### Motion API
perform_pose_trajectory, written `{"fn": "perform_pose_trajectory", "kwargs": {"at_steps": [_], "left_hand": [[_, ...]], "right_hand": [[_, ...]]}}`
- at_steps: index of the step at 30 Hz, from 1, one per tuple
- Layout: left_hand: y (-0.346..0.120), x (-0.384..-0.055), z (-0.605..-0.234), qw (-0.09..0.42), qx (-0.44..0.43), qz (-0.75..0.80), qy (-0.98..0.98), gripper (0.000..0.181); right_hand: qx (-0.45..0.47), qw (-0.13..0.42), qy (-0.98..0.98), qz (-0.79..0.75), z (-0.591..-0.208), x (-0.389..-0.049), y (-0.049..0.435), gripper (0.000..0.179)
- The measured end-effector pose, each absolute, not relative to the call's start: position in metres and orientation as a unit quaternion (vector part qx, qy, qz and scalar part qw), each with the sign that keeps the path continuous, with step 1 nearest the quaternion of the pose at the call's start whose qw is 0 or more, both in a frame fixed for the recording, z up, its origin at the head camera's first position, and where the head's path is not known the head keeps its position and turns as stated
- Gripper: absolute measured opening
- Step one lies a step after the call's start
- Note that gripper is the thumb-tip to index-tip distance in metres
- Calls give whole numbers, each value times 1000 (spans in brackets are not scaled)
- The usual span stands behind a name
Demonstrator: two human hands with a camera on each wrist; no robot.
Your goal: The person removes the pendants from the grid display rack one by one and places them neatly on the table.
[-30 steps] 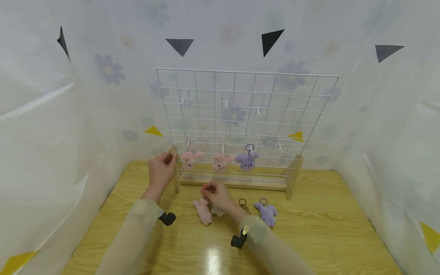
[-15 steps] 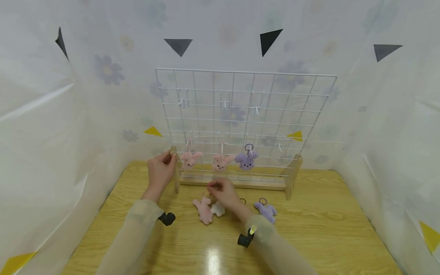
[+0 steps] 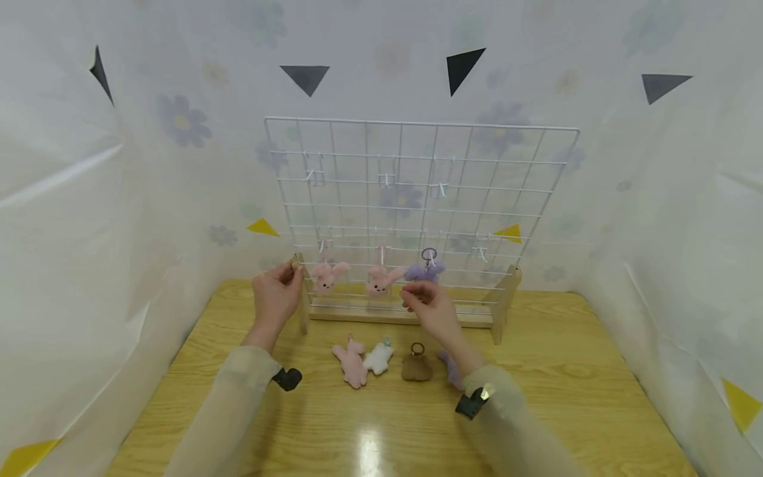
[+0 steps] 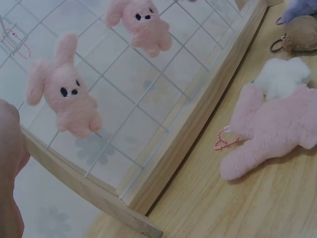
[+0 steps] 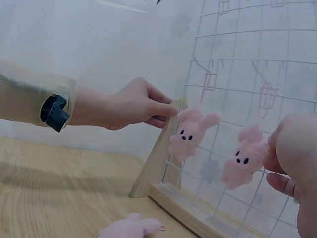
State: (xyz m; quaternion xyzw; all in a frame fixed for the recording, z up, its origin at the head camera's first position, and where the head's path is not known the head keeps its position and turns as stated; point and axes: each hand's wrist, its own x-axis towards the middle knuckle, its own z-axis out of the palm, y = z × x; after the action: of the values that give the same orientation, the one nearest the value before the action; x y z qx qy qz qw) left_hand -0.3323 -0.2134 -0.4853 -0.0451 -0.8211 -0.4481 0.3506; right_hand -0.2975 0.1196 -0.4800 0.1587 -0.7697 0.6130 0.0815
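My left hand (image 3: pixel 277 295) pinches the top of the left wooden upright (image 5: pixel 156 158) of a white wire grid rack (image 3: pixel 422 124). Two pink bunny plush keychains (image 3: pixel 326 277) (image 3: pixel 380 281) hang from its lower hooks. To their right hangs a purple plush keychain (image 3: pixel 423 272), its lower part hidden behind my right hand (image 3: pixel 436 313). That hand has loosely bent fingers with nothing between them; its fingertips overlap the purple plush's lower edge in the head view. On the table lie a pink plush (image 3: pixel 353 366), a white plush (image 3: pixel 379 358), a brown plush (image 3: pixel 416 369) and another purple plush (image 3: pixel 451 371).
Bare white hooks (image 3: pixel 441 190) stand in the grid's upper row, and another hook (image 3: pixel 480 254) sits at lower right. A wooden base bar (image 3: pixel 357 312) joins the uprights. Pale flowered sheeting (image 3: pixel 220 165) surrounds the wooden table (image 3: pixel 566 384).
My right hand has left the pink and white plushes on the table and moved up and right to the hanging purple plush. The left hand stays on the upright.
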Motion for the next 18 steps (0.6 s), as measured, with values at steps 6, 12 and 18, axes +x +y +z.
{"fn": "perform_pose_trajectory", "kwargs": {"at_steps": [6,12,18], "left_hand": [[-213,-331,-485,347,-41,-451,-821,22],[-213,-331,-484,344,-39,-450,-823,23],[-213,-332,-485,348,-41,-446,-824,22]], "right_hand": [[171,122,-749,629,-464,-306,141,16],[132,149,-734,649,-452,-311,154,16],[109,175,-742,637,-440,-313,158,17]]}}
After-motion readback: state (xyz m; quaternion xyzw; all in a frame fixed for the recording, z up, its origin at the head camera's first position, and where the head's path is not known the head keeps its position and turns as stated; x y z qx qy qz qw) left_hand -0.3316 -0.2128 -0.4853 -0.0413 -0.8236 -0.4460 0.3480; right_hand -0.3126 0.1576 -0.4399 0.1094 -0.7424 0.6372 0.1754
